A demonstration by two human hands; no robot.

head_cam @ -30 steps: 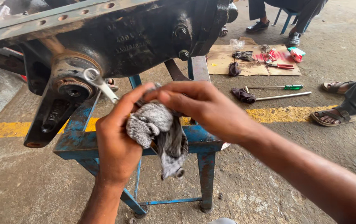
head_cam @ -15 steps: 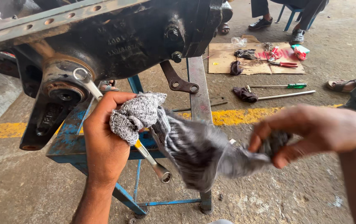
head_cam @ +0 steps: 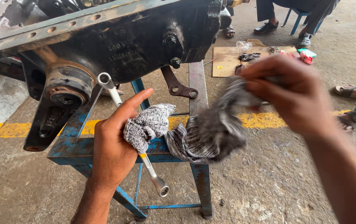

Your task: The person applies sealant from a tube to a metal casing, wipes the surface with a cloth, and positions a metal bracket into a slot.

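Observation:
My left hand (head_cam: 113,143) grips a bunched grey knitted glove (head_cam: 149,124) together with a long silver ring spanner (head_cam: 133,135) whose ring end points up toward the black gearbox housing (head_cam: 124,41). My right hand (head_cam: 294,93), blurred by motion, pinches one end of a second grey glove or rag (head_cam: 213,130) and holds it stretched out to the right. Both hands hover over a blue metal stand (head_cam: 76,147) that carries the housing.
A round hub (head_cam: 66,89) sticks out at the housing's left. A yellow floor line (head_cam: 261,120) crosses the concrete. On cardboard (head_cam: 227,60) at the back lie small parts. Other people's feet in sandals (head_cam: 352,120) and shoes (head_cam: 265,28) are at right and back.
My right hand has pulled away from my left, moving right and up and stretching the cloth out. The left hand has kept its hold on the glove and spanner.

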